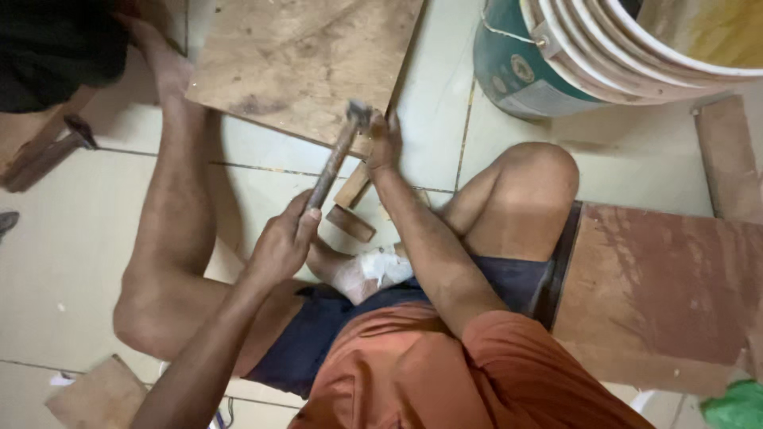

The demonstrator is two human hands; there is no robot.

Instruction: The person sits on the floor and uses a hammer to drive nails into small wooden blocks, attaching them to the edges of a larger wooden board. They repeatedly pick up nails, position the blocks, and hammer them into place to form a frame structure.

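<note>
Dim, warm, even indoor light; soft shadows under the legs on the pale tile floor [71,262]. Slight overall softness; hammer [338,155] head motion-blurred. No glare.

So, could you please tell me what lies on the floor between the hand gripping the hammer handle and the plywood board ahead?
In the head view, two small wood offcuts lie on the tile between the left hand and the plywood board.
</note>
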